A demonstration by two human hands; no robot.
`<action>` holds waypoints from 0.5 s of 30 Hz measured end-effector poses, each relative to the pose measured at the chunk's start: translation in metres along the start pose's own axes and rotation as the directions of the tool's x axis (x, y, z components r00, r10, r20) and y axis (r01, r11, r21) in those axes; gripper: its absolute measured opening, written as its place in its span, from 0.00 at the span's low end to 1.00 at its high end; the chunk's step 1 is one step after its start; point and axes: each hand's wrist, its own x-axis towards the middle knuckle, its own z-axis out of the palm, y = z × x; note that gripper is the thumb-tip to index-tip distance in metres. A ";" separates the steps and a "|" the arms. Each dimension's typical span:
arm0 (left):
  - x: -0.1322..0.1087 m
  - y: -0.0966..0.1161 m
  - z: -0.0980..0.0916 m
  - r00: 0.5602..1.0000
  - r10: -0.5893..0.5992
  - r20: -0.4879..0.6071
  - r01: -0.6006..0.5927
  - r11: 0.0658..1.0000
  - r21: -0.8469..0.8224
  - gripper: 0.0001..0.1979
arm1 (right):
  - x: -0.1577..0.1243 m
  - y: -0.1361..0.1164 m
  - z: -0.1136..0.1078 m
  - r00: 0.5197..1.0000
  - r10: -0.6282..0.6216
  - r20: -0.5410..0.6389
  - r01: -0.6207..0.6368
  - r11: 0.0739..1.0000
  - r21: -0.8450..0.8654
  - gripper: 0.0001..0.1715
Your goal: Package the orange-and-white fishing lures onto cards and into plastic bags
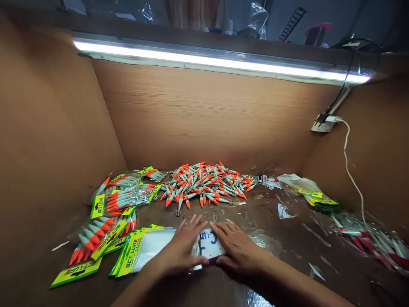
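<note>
Between my hands on the table is a small white block (211, 244) with blue handwriting on top. My left hand (184, 246) curls at its left side, thumb at the near edge. Around the right side my right hand (234, 245) is closed, with fingers on the far corner and thumb at the near one. Just left of my left hand lies a stack of clear packaging bags (156, 243) with yellow-green "BCT LURE" headers (132, 251), partly covered by my left forearm. Clear plastic shows under my left fingers, but its hold is unclear.
A heap of orange-and-pale-grey fishing lures (204, 183) lies toward the back panel. Filled lure packs (123, 198) are piled at left. Plastic scraps, more packaging (309, 189) and red-white lures (370, 243) lie at right, near a hanging white cable (351, 170).
</note>
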 end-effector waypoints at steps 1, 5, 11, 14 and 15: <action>-0.002 -0.006 -0.015 0.998 -0.055 -0.040 0.054 0.998 -0.025 0.42 | -0.001 0.001 -0.003 1.000 0.008 0.008 -0.008 1.000 0.004 0.56; -0.012 -0.038 -0.055 0.948 -0.302 -0.103 0.309 0.950 0.054 0.29 | -0.012 0.017 -0.034 0.990 -0.046 0.136 0.042 0.999 0.033 0.48; -0.010 -0.061 -0.051 0.914 -0.390 -0.110 0.395 0.918 0.034 0.04 | -0.044 0.036 -0.044 0.996 0.075 0.040 -0.078 0.995 0.060 0.22; -0.006 -0.056 -0.054 0.918 -0.356 -0.175 0.359 0.933 -0.010 0.10 | -0.055 0.033 -0.018 0.968 0.223 -0.112 -0.216 0.974 0.070 0.24; -0.005 -0.053 -0.056 0.919 -0.343 -0.196 0.344 0.939 -0.027 0.12 | -0.058 0.030 -0.008 0.954 0.266 -0.139 -0.260 0.964 0.056 0.29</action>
